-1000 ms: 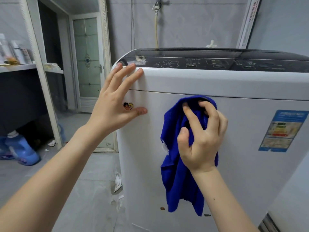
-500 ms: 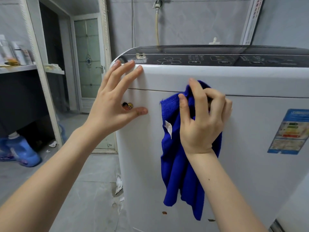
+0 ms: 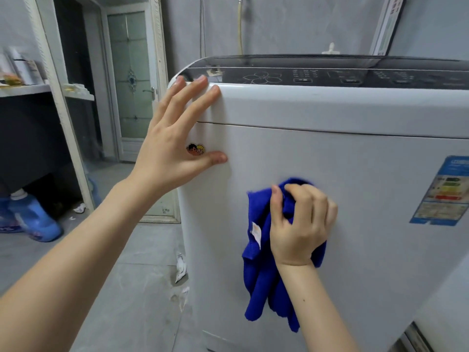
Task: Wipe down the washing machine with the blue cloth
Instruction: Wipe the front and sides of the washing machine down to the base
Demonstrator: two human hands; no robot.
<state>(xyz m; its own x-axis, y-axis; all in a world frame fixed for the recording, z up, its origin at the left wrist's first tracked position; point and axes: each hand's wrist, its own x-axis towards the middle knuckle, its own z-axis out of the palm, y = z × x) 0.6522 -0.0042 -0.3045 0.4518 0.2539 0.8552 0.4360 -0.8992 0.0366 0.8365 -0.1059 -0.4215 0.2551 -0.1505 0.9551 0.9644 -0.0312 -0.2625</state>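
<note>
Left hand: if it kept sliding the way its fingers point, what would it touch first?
Probably the dark control panel on top of the washing machine. The left hand lies flat with fingertips right at that edge, but depth is unclear.

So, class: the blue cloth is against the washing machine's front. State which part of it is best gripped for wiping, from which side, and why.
Grip the blue cloth at its bunched top, coming from the front, as the right hand does. That wad lies against the front of the washing machine; the lower folds hang loose and would likely just trail.
</note>
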